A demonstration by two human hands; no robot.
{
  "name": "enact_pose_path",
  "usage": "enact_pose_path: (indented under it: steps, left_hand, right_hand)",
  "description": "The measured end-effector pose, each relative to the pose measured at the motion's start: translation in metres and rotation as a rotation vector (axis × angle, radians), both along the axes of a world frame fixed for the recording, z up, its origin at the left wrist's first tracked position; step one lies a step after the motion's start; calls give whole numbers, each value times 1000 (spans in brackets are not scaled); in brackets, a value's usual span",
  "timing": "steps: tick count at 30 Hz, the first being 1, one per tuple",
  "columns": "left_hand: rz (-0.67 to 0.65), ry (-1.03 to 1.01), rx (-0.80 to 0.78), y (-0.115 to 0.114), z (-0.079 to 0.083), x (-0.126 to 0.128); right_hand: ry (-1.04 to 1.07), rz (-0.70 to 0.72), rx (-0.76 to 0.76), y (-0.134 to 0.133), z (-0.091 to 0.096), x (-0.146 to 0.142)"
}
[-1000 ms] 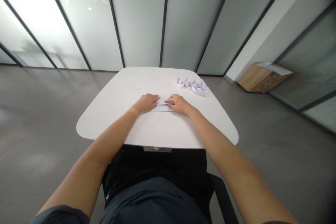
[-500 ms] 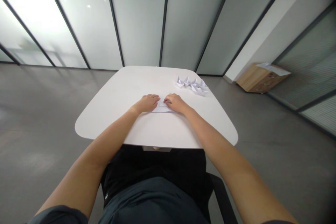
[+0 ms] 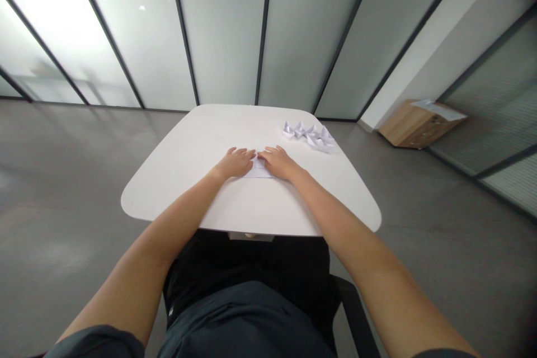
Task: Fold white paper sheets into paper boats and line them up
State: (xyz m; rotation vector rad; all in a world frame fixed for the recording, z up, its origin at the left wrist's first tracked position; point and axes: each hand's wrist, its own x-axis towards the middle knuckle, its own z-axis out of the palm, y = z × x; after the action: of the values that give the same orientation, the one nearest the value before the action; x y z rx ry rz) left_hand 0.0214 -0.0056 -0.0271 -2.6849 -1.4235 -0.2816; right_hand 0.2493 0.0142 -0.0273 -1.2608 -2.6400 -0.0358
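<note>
A folded sheet of white paper (image 3: 259,173) lies on the white table in front of me, its lower edge showing between my wrists. My left hand (image 3: 237,162) rests on the paper's left side, fingers stretched forward and slightly apart. On its right side lies my right hand (image 3: 277,162), fingers also extended, the fingertips close to those of the left. Both hands press down on the sheet and partly cover it, so its upper outline is hidden.
Several folded white paper boats (image 3: 308,135) stand in a cluster at the table's far right. The white table (image 3: 168,179) has rounded corners. A wooden cabinet (image 3: 419,123) with papers on top stands by the right wall. Frosted glass panels (image 3: 222,28) rise behind the table.
My right hand has shifted slightly left and away from me, its fingers straightening from a curl. My left hand's fingers have spread a little. The paper lies flatter.
</note>
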Motion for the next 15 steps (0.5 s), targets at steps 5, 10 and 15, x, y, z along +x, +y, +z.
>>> enact_pose_path:
  steps: [5,10,15]
  left_hand:
    - [22,3,15,10,-6,-3]
    - [44,-2,-7,19,-7,-7]
    - [99,-8,-30,25,-6,-13]
  right_hand:
    - [0,-11,-13,1,1,16]
    - [40,-39,-42,4,-1,29]
    - [62,-62,-80,5,1,37]
